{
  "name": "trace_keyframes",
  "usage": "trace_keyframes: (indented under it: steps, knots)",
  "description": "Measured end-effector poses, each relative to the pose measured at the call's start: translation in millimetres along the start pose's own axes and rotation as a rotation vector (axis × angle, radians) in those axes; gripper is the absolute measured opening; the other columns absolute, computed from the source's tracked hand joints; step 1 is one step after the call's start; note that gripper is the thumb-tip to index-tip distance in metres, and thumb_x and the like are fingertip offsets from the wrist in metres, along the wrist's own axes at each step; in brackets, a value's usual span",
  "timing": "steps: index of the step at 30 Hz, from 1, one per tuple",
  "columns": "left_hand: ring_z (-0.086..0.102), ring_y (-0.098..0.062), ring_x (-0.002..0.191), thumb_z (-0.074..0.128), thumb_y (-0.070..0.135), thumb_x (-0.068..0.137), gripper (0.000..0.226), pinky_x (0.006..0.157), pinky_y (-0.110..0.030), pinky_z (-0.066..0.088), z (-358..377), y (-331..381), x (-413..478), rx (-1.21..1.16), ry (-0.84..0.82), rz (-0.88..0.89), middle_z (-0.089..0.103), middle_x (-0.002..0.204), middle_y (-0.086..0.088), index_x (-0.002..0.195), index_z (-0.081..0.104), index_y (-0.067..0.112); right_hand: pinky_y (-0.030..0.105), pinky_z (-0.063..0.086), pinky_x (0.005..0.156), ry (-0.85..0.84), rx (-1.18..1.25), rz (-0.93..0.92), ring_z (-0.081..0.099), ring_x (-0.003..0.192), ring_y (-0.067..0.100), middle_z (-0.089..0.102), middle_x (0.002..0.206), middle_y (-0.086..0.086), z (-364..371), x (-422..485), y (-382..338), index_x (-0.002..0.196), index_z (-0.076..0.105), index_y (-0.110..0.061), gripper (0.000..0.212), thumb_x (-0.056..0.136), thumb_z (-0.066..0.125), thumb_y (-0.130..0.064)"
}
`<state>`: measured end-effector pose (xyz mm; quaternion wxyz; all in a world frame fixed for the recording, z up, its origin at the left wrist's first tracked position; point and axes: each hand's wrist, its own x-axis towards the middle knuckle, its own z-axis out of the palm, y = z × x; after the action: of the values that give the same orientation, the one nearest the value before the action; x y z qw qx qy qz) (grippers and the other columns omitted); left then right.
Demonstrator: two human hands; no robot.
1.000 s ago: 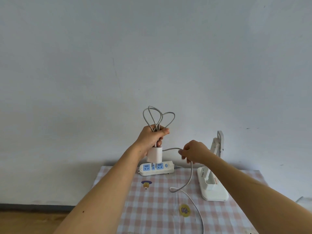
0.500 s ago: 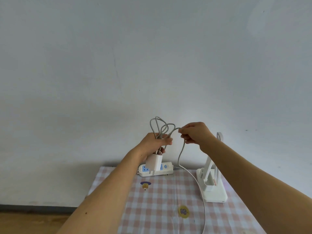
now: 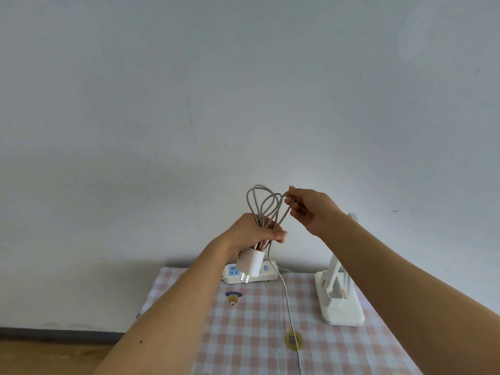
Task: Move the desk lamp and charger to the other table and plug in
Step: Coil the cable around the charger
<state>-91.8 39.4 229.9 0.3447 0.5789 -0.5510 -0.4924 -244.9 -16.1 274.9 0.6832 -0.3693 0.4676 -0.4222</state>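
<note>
Left hand (image 3: 253, 231) around charger (image 3: 250, 262) and looped cable (image 3: 260, 203), right hand (image 3: 311, 209) on cable.

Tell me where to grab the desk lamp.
Grip the desk lamp by its slanted arm just above the base, from the front: the arm looks slim enough to wrap, the flat base too broad. The right hand must drop the cable first.
</note>
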Motion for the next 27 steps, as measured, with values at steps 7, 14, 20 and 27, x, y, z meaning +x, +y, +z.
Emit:
trace_keyframes:
  steps: [7, 14, 20, 27]
  knots:
    - [0.049, -0.008, 0.060, 0.065, 0.038, 0.085, 0.024, 0.053, -0.021, 0.044, 0.8, 0.1, -0.8, -0.046, 0.079, -0.008, 0.071, 0.073, 0.006, 0.070, 0.071, 0.020, 0.017, 0.049, 0.042, -0.045, 0.020, -0.008, 0.049, 0.039, 0.007, 0.061, 0.052, 0.003, -4.4, -3.1, 1.0, 0.072, 0.065, -0.006, 0.024, 0.090, 0.064, -0.022]
    - [0.068, -0.016, 0.081, 0.056, 0.036, 0.093, 0.031, 0.078, -0.034, 0.050, -1.4, -0.8, 1.2, -0.206, 0.116, -0.002, 0.072, 0.085, -0.005, 0.073, 0.066, 0.016, 0.018, 0.046, 0.040, -0.030, -0.202, 0.085, 0.051, 0.050, 0.013, 0.063, 0.067, 0.007, -22.2, -2.7, 29.5, 0.088, 0.068, -0.006, 0.014, 0.091, 0.056, -0.010]
    - [0.065, -0.016, 0.063, 0.056, 0.029, 0.094, 0.028, 0.076, -0.040, 0.057, -0.4, 0.7, 3.0, -0.334, 0.143, 0.039, 0.061, 0.063, -0.003, 0.074, 0.059, 0.009, 0.019, 0.044, 0.048, -0.203, -0.714, 0.081, 0.057, 0.055, 0.010, 0.072, 0.095, 0.008, -29.8, -4.8, 58.9, 0.091, 0.072, -0.018, 0.031, 0.079, 0.056, 0.005]
    - [0.050, -0.012, 0.053, 0.059, 0.027, 0.093, 0.024, 0.053, -0.026, 0.049, -2.7, 4.2, 4.3, -0.483, 0.184, 0.074, 0.051, 0.056, 0.002, 0.073, 0.058, 0.013, 0.019, 0.046, 0.050, -0.403, -1.039, 0.100, 0.059, 0.061, 0.009, 0.066, 0.087, 0.000, -28.5, -7.0, 87.9, 0.093, 0.070, -0.022, 0.013, 0.083, 0.067, -0.014]
